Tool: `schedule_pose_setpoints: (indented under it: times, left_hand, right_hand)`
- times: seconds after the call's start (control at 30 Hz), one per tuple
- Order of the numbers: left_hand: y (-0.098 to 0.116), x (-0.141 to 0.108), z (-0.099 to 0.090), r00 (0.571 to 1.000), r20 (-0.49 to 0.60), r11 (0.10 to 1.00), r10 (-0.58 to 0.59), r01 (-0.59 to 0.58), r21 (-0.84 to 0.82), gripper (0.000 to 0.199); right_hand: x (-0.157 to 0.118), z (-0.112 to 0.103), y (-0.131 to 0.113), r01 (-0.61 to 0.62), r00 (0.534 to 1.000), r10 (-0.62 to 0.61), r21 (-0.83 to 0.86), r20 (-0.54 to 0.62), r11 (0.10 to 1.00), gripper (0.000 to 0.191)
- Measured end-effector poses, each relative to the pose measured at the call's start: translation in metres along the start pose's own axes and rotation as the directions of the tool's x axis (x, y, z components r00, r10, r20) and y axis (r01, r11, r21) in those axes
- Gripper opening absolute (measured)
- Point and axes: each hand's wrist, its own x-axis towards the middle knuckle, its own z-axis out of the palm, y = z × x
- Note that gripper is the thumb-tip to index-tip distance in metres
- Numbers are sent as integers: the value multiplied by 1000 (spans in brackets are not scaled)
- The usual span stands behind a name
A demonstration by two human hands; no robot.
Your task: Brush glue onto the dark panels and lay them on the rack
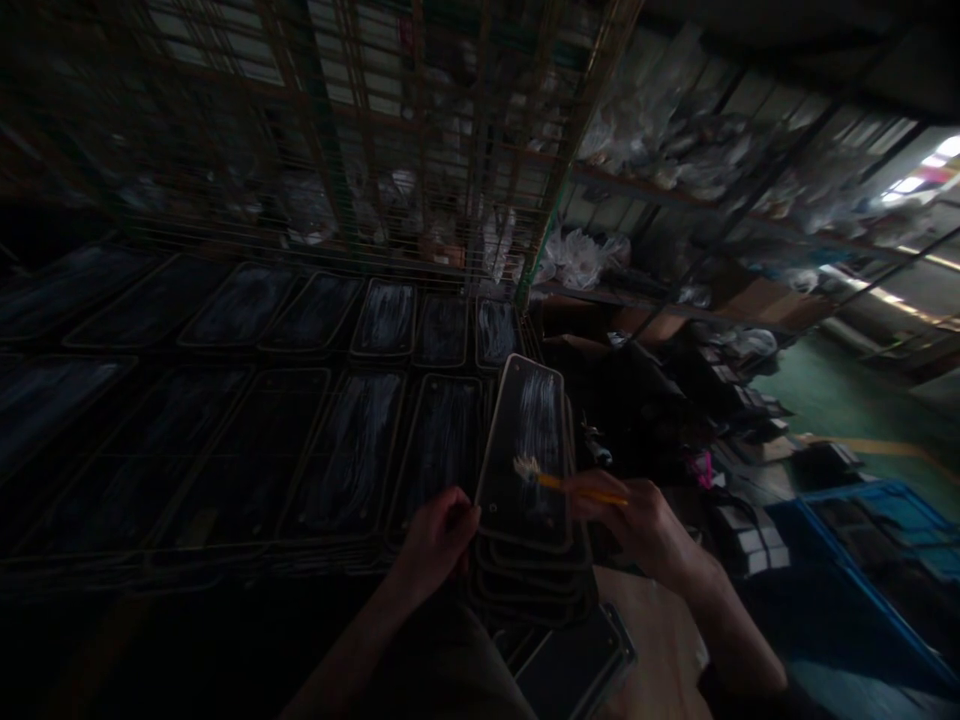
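Note:
My right hand (637, 515) is closed round the yellow handle of a brush (555, 482). The brush's pale bristles rest over a dark rounded panel (517, 480) that has whitish streaks on its upper right part. This panel lies tilted on top of a stack of similar panels. At its lower left edge is my left hand (446, 530), with thumb and fingers pinched on the panel's edge. To the left, rows of dark panels (352, 450) carry similar whitish streaks.
A wire mesh rack (337, 130) rises behind the panels. Shelves with plastic bags (585, 255) stand at the back right. Lower right are a blue crate (862, 580) and stacked dark pieces (750, 535). More panels (574, 665) lie below the stack, beside a light brown board (652, 650).

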Motion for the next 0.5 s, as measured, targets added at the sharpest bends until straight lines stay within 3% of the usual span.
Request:
schedule_pose_setpoints:
  times: [0.13, 0.27, 0.4, 0.5]
  left_hand:
    - [0, 2, -1, 1000, 19, 1000, -18, 18, 10, 34]
    - [1, 2, -3, 999, 12, 998, 48, -49, 33, 34]
    - [4, 0, -4, 999, 21, 998, 46, -47, 39, 33]
    - [4, 0, -4, 999, 16, 998, 52, -53, 38, 33]
  right_hand:
    - [-7, -5, -12, -100, 995, 96, 262, 26, 960, 21]
    - [24, -4, 6, -161, 986, 165, 449, 31, 879, 24]
    - [56, -3, 33, -110, 957, 230, 514, -176, 850, 29]
    - [59, -4, 33, -60, 924, 245, 520, -294, 852, 26]
